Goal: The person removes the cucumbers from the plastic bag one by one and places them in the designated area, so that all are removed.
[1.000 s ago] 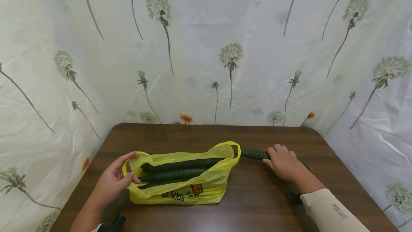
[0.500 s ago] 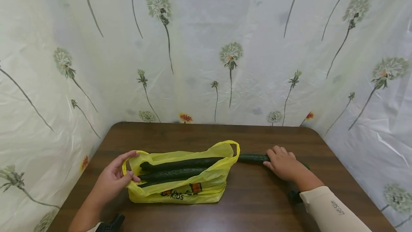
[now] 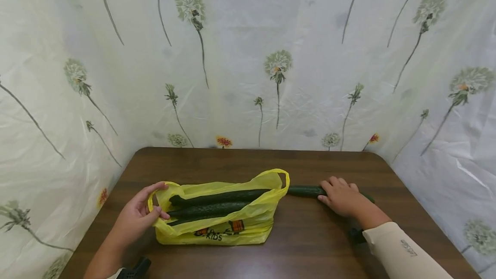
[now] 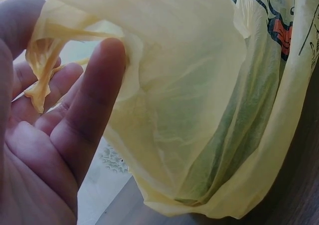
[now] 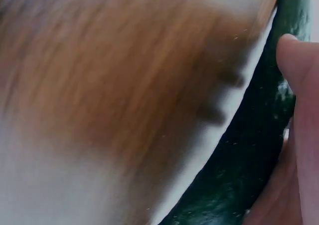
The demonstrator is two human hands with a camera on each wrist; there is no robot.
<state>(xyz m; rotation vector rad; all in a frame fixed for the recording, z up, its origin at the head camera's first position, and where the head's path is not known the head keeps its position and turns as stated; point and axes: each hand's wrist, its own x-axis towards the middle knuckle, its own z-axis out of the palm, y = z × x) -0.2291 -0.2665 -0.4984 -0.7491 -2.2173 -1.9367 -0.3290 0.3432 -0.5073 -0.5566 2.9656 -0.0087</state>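
Observation:
A yellow plastic bag [image 3: 217, 236] with a dark print lies on the table, its mouth spread wide. Inside it are several long green cucumbers [image 3: 217, 197]. My left hand [image 3: 139, 212] holds the bag's left handle loop [image 4: 42, 55], with the thumb and fingers around the film. Off to the right, my right hand [image 3: 342, 197] grips another cucumber [image 3: 304, 190] from above. That cucumber's left end passes behind the bag's raised right handle [image 3: 286, 180]. In the right wrist view, my thumb [image 5: 294, 55] presses along its dark skin.
The brown wooden table [image 3: 310, 244] has rounded back corners. A pale curtain with dandelion print [image 3: 240, 55] hangs behind it and along both sides. Each wrist wears a dark device, such as the one on the left wrist [image 3: 135, 268].
The cucumber under my right hand has levelled out, its left end dropping slightly beside the bag's right handle. My left hand and the bag stay almost still.

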